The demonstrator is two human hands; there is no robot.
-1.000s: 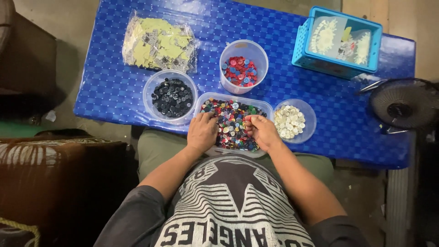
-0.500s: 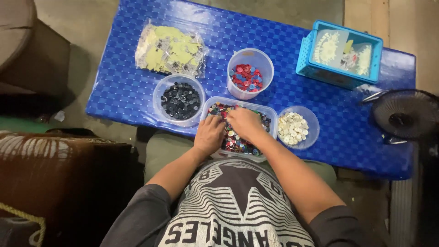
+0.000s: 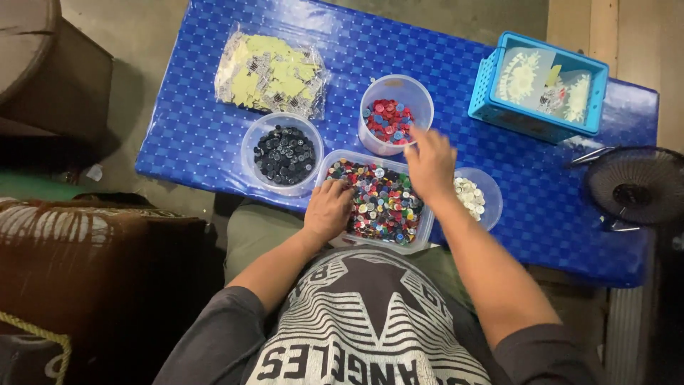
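Left hand [image 3: 328,209] curled, fingers down in mixed-button tray [image 3: 422,232] at near table [image 3: 199,135] edge; grasp unclear. Right hand [image 3: 429,162] lifted over tray's far rim, fingers loosely spread, contents indiscernible, reaching at red-button cup [image 3: 394,114]. Black-button tub [image 3: 283,153] left, white-button tub [image 3: 479,196] right. Blue basket [image 3: 538,87] far right.

— What's under your hands?
— A clear rectangular plastic tray of mixed coloured buttons [image 3: 377,203], lying flat at the table's near edge.
— And beyond?
— An upright clear cup of red buttons [image 3: 388,117], just behind it.
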